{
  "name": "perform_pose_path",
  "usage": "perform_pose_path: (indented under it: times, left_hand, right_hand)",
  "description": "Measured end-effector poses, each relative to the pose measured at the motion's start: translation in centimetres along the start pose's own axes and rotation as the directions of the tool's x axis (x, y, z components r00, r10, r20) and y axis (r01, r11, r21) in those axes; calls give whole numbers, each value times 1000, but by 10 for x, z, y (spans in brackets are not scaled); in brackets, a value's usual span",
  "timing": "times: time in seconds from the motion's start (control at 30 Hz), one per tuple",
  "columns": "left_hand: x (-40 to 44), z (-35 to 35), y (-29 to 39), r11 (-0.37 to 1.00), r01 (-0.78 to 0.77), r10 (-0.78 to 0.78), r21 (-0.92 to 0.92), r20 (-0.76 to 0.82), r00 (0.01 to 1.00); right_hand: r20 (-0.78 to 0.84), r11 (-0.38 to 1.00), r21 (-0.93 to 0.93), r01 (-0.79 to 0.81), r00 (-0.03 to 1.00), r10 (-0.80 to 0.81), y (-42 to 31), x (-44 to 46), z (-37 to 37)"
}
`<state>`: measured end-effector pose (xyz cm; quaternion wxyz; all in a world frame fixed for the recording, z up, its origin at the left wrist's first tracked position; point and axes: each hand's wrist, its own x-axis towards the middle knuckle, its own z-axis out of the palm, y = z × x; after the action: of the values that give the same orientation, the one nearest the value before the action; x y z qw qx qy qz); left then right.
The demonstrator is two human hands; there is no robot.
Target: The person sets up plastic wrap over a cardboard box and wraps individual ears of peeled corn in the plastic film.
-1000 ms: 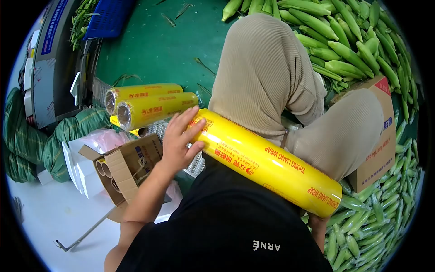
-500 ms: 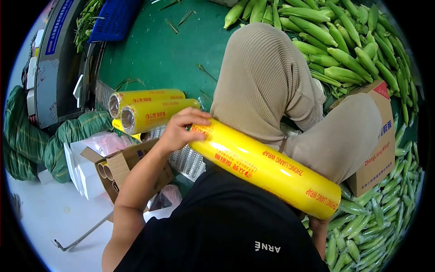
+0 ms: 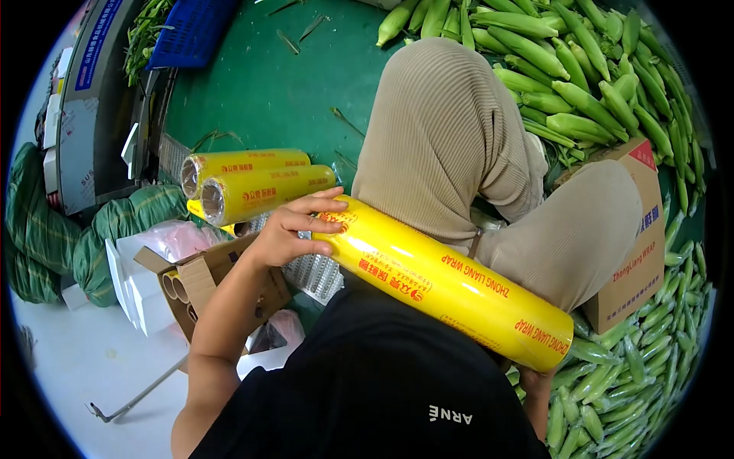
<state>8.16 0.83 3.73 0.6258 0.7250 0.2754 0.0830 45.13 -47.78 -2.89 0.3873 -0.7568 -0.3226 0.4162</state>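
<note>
A long yellow roll of cling film (image 3: 451, 287), printed in red with ZHONG LIANG WRAP, lies slantwise across my lap, its upper left end by my thigh. At that end my left hand (image 3: 294, 229) is closed over the roll, fingers on top and thumb along the near side. The lower right end rests against my right hand (image 3: 537, 375), which holds it from below; most of its fingers are hidden. Beyond my left hand, two more yellow cling film rolls (image 3: 267, 191) lie side by side, their hollow cores facing left.
Unwrapped corn cobs in husks (image 3: 581, 69) are heaped at upper right; film-wrapped cobs (image 3: 634, 375) cover the lower right. A ZhongLiang Wrap carton (image 3: 631, 252) stands by my right knee. At left are an open carton (image 3: 202, 287) with cardboard tubes, green sacks (image 3: 46, 229) and a blue crate (image 3: 187, 34).
My left hand has shifted slightly left, its fingers more spread over the roll's end. The roll has moved a little left with it; my right hand stays at the other end.
</note>
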Motion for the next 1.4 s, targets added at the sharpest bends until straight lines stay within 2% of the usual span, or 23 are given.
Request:
perform_pose_path:
  times: [0.03, 0.1, 0.17, 0.23, 0.33, 0.47, 0.57, 0.6, 0.67, 0.7, 0.73, 0.77, 0.8, 0.83, 0.9, 0.93, 1.0, 1.07, 1.1, 1.13, 1.2, 1.23, 1.4]
  left_hand:
    - [-2, 2, -2, 999, -16, 15, -32, -21, 1000]
    - [-2, 4, -6, 994, -56, 51, -90, -61, 997]
    - [-2, 3, -3, 987, -115, 123, 110, -67, 990]
    - [-2, 5, 5, 960, -122, 151, 251, -102, 983]
    - [14, 12, 16, 922, -169, 251, 349, -206, 946]
    - [51, 28, 33, 801, -178, 317, 571, -153, 936]
    - [83, 41, 44, 948, 276, -208, 156, -349, 914]
    - [93, 42, 51, 950, 309, -285, 44, -278, 917]
    - [104, 50, 50, 965, 257, -258, -43, -292, 921]
    - [109, 55, 50, 970, 229, -243, -83, -299, 923]
    - [112, 60, 42, 978, 183, -206, -101, -321, 924]
    - [112, 62, 40, 973, 187, -224, -138, -351, 909]
    - [113, 62, 39, 967, 186, -239, -172, -380, 894]
    - [114, 61, 37, 961, 184, -255, -205, -406, 878]
    - [110, 60, 30, 958, 138, -232, -250, -400, 887]
    - [110, 59, 26, 962, 120, -215, -247, -402, 890]
    - [109, 57, 23, 970, 104, -191, -221, -420, 887]
    - [104, 56, 17, 982, 156, -190, -110, -481, 856]
    - [102, 55, 13, 976, 130, -200, -176, -474, 857]
    - [101, 57, 17, 969, 106, -205, -224, -485, 850]
    - [98, 55, 3, 962, 98, -217, -253, -505, 835]
    - [96, 55, 9, 950, 125, -260, -285, -506, 823]
    - [95, 50, 8, 920, 76, -281, -385, -511, 812]
  right_hand:
    - [-4, 1000, -1, -9, 1000, 9, -1, 0, 0]
    - [-34, 875, 404, -267, 952, 306, -4, 1, 4]
    - [-10, 823, 463, -329, 927, 376, -8, 0, 6]
    - [-3, 953, 193, -233, 971, 238, -21, 7, 2]
    - [-48, 970, 205, -128, 989, 141, -43, 20, 6]
    - [41, 987, 42, -157, 987, 156, -55, 26, -2]
    - [153, 992, -25, -127, 980, 130, -74, 34, -18]
    - [253, 995, -23, -101, 962, 104, -81, 41, -34]
    - [339, 993, -115, 16, 940, 24, -105, 56, -71]
    - [298, 993, 114, -23, 954, -12, -115, 62, -85]
    - [237, 982, 31, -184, 956, 172, -133, 59, -108]
    - [44, 982, -151, -110, 992, 117, -146, 60, -119]
    - [-157, 970, -235, 56, 983, -95, -168, 73, -107]
    - [-195, 954, -251, 164, 957, -216, -201, 88, -91]
    - [236, 870, -247, 428, 897, -374, -233, 116, -78]
    - [475, 808, -188, 558, 772, -423, -253, 141, -61]
    - [745, 661, -163, 733, 531, -405, -286, 187, -9]
    - [692, 525, -136, 840, 460, -556, -277, 220, 52]
    - [791, 481, -141, 865, 391, -472, -271, 230, 84]
    - [914, 475, -222, 852, 351, -201, -298, 234, 91]
    - [818, 519, -210, 828, 440, -371, -263, 232, 130]
    - [745, 418, -193, 888, 410, -526, -256, 233, 133]
    - [644, 588, -151, 795, 530, -552, -240, 252, 151]
